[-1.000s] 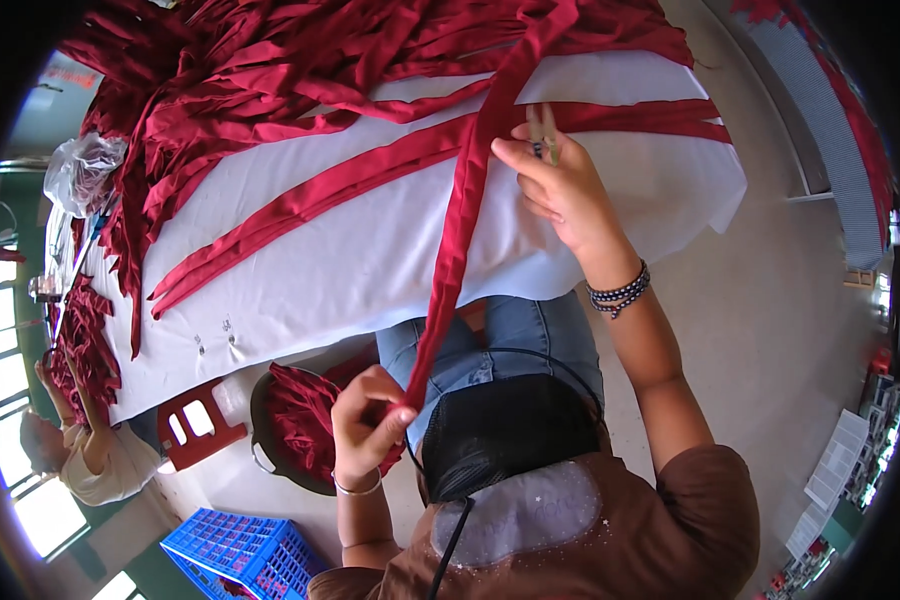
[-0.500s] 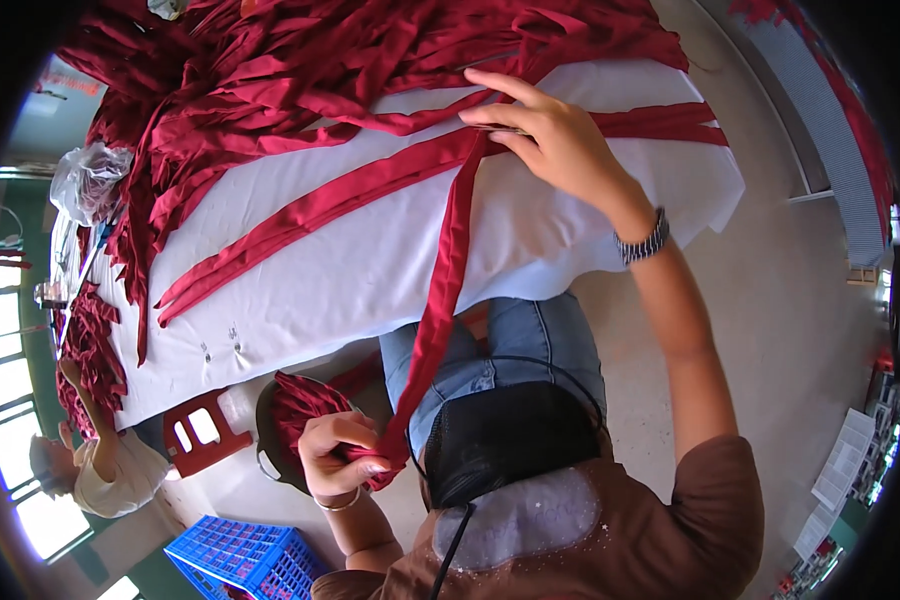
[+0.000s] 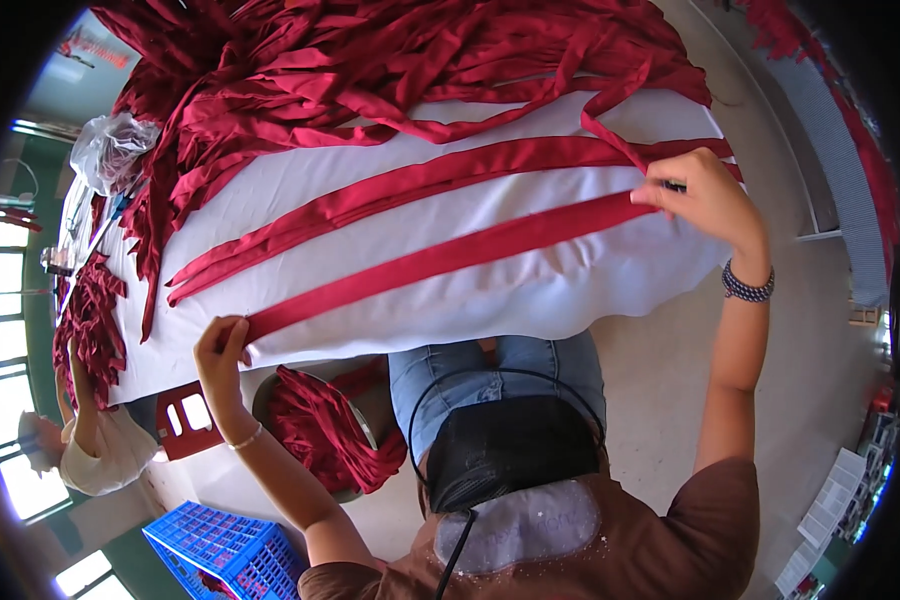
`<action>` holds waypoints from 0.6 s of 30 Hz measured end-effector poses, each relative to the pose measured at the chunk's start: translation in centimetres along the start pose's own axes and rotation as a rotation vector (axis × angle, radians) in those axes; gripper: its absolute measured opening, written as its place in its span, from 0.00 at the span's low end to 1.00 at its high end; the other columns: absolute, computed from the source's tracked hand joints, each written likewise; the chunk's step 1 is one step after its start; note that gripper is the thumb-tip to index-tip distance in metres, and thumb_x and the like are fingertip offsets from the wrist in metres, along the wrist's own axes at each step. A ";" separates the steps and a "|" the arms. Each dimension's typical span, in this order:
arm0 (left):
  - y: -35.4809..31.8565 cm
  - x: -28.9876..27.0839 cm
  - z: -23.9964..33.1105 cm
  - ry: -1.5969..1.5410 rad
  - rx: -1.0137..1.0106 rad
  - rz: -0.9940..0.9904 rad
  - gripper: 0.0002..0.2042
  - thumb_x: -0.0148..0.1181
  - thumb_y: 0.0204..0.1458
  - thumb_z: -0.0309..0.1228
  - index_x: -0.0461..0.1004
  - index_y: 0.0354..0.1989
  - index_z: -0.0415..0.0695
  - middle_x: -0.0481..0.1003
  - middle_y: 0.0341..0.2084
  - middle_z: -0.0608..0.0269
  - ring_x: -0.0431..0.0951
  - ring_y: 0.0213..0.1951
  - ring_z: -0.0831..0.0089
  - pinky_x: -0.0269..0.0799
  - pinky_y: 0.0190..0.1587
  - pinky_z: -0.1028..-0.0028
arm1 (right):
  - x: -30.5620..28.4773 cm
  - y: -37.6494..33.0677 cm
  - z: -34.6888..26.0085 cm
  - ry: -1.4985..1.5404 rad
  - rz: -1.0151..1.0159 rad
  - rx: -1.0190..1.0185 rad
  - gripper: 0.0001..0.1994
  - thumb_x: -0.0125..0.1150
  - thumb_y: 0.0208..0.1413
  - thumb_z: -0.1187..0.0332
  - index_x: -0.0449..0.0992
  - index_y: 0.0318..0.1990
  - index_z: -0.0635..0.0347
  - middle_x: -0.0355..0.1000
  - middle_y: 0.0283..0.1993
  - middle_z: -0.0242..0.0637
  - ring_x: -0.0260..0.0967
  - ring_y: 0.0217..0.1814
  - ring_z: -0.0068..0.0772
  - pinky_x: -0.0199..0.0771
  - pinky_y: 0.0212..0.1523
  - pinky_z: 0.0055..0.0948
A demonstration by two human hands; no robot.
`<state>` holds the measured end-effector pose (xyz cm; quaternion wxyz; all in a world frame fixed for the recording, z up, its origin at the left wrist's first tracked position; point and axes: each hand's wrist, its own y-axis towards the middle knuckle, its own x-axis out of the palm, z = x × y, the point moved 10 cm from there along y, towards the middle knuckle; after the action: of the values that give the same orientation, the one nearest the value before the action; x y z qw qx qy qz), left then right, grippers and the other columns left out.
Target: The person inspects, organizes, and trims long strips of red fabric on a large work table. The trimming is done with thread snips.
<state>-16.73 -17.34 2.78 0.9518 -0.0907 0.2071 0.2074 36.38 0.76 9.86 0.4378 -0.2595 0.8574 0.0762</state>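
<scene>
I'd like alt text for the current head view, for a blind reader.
A person's left hand and right hand hold a red fabric strip stretched out over a white-covered table, before a heap of similar strips. A blue crate stands at lower left.

You've got 1 left hand (image 3: 222, 348), 1 right hand (image 3: 708, 192), 1 strip (image 3: 450, 252) between. Behind it, 2 laid lengths (image 3: 370, 197); can't tell if separate or folded. Main pile (image 3: 320, 80): too tangled to count. Also 1 table (image 3: 410, 320), 1 bag (image 3: 113, 153), 1 tub (image 3: 262, 402), 1 crate (image 3: 232, 550), 1 co-worker (image 3: 95, 455).
</scene>
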 end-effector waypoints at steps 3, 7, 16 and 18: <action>3.3 -0.2 0.5 0.190 0.197 0.086 0.05 0.62 0.53 0.25 0.78 0.34 0.36 0.74 0.22 0.68 0.69 0.23 0.83 0.63 0.23 0.84 | -0.9 0.9 3.2 -0.264 0.154 0.004 0.15 0.66 0.51 0.63 0.72 0.23 0.67 0.64 0.15 0.43 0.62 0.17 0.38 0.60 0.22 0.32; 4.8 -1.4 0.1 0.393 0.258 0.279 0.07 0.66 0.49 0.31 0.79 0.34 0.42 0.79 0.26 0.67 0.72 0.25 0.81 0.67 0.29 0.78 | -0.6 1.2 4.4 -0.242 0.371 -0.082 0.16 0.65 0.52 0.60 0.69 0.28 0.66 0.68 0.23 0.46 0.64 0.23 0.47 0.61 0.25 0.37; 3.6 -4.1 -0.5 0.310 0.239 0.516 0.09 0.67 0.48 0.32 0.79 0.34 0.40 0.78 0.24 0.64 0.73 0.25 0.78 0.68 0.30 0.77 | 0.7 -0.2 4.3 -0.272 0.530 -0.141 0.12 0.64 0.54 0.66 0.68 0.30 0.65 0.71 0.28 0.43 0.68 0.28 0.48 0.67 0.29 0.37; 3.7 -3.2 -0.8 0.256 0.187 0.401 0.11 0.69 0.47 0.31 0.79 0.37 0.40 0.77 0.29 0.63 0.73 0.27 0.78 0.68 0.30 0.79 | 1.1 0.0 3.9 -0.239 0.506 -0.141 0.12 0.64 0.53 0.67 0.68 0.30 0.65 0.70 0.28 0.43 0.68 0.28 0.47 0.67 0.30 0.36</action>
<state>-21.29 -15.37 3.14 0.8618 0.0149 0.3581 0.3590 38.63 1.75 6.65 0.4837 -0.0561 0.8298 0.2726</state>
